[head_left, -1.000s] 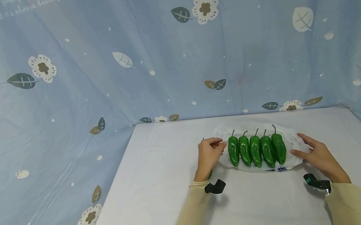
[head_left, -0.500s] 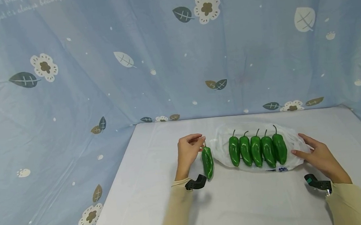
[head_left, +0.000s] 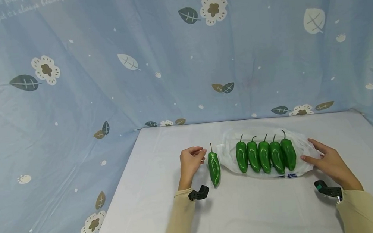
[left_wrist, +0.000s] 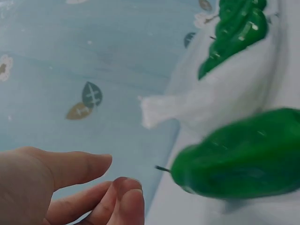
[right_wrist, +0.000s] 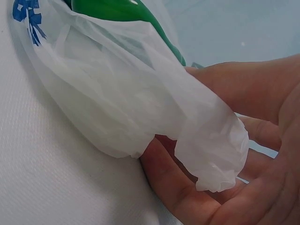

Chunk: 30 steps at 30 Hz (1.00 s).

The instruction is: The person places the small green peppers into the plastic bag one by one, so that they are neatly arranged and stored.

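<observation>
One green pepper [head_left: 214, 169] lies by itself on the table, stem pointing to the back. Just left of it is my left hand [head_left: 191, 163], its fingers loosely bent and nothing between them; the left wrist view shows a gap between the fingertips [left_wrist: 129, 185] and the pepper's stem. To the right, several green peppers [head_left: 265, 157] lie side by side on a white plastic bag [head_left: 229, 160]. My right hand [head_left: 330, 162] holds the bag's right end, with thumb and fingers around the crumpled plastic [right_wrist: 211, 140] in the right wrist view.
The white table [head_left: 162, 148] meets a blue patterned curtain [head_left: 167, 58] at the back and left. A dark wrist camera [head_left: 198, 193] sits on the left sleeve, another camera [head_left: 327, 189] on the right one.
My left hand has moved left from the bag, touched the lone pepper's stem area, then come away from it. The right hand and the bag have stayed in place.
</observation>
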Motion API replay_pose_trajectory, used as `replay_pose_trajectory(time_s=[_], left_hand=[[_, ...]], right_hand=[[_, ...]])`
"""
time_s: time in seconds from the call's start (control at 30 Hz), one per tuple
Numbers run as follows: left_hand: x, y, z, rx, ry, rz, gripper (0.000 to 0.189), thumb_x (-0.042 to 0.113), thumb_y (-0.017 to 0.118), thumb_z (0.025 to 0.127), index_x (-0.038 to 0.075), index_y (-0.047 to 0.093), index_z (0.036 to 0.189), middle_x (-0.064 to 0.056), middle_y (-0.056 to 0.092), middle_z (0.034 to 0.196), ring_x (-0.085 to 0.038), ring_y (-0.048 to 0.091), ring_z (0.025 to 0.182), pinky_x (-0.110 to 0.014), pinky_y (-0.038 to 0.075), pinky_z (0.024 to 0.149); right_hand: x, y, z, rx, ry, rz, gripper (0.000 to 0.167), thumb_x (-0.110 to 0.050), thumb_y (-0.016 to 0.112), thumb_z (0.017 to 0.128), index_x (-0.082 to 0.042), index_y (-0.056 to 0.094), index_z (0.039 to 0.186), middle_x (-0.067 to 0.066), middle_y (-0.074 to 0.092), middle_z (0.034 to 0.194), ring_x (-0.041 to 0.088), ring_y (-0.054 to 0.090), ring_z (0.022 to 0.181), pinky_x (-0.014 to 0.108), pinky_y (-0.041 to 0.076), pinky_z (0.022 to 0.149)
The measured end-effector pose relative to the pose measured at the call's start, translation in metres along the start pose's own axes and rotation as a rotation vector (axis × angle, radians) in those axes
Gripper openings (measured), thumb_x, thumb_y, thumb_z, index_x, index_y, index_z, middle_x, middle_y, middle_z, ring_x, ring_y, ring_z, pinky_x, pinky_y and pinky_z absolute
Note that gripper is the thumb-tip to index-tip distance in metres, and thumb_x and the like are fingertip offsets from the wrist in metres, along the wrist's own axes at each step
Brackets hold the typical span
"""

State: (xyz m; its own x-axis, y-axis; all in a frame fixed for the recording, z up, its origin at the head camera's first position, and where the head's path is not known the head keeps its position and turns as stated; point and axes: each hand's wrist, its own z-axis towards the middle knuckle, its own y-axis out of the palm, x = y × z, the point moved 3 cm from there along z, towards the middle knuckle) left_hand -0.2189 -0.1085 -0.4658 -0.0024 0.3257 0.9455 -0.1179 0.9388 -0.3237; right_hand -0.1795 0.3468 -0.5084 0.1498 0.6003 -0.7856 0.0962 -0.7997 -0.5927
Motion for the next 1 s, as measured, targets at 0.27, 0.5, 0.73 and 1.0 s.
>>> replay_pose_trajectory(time_s=[0.27,0.5,0.73,1.0], left_hand=[[-0.015,0.001,-0.003,-0.011,-0.043,0.025,0.023,0.014,0.076,0.094,-0.005,0.077,0.108,-0.020,0.077,0.088,-0.035,0.077,0.074,-0.027,0.063,0.060],[-0.024,0.001,-0.005,-0.025,-0.069,0.048,0.025,0.015,0.077,0.093,-0.005,0.076,0.108,-0.017,0.077,0.086,-0.021,0.074,0.065,-0.028,0.062,0.059],[-0.028,0.003,-0.007,-0.046,-0.100,0.067,0.025,0.015,0.077,0.093,-0.004,0.077,0.109,-0.017,0.078,0.087,-0.026,0.076,0.067,-0.030,0.062,0.059],[-0.035,0.006,-0.013,-0.091,-0.107,0.117,0.029,0.017,0.078,0.092,-0.005,0.076,0.111,-0.014,0.077,0.087,-0.013,0.069,0.062,-0.023,0.056,0.054]], right_hand=[[0.000,-0.001,0.001,-0.002,-0.006,0.005,0.093,-0.041,0.062,0.104,0.001,0.006,0.164,0.040,0.003,0.166,0.068,0.011,0.147,0.083,0.026,0.109],[0.002,0.000,0.002,-0.006,0.001,0.009,0.093,-0.041,0.062,0.104,0.000,0.004,0.165,0.039,0.001,0.166,0.067,0.009,0.148,0.082,0.026,0.109],[0.003,0.000,0.002,-0.006,0.005,0.001,0.093,-0.041,0.062,0.104,-0.001,0.004,0.165,0.039,0.001,0.166,0.068,0.011,0.147,0.083,0.027,0.109],[0.004,0.001,0.002,-0.006,0.012,0.008,0.094,-0.041,0.063,0.103,-0.001,0.004,0.165,0.039,0.002,0.166,0.067,0.010,0.148,0.082,0.026,0.110]])
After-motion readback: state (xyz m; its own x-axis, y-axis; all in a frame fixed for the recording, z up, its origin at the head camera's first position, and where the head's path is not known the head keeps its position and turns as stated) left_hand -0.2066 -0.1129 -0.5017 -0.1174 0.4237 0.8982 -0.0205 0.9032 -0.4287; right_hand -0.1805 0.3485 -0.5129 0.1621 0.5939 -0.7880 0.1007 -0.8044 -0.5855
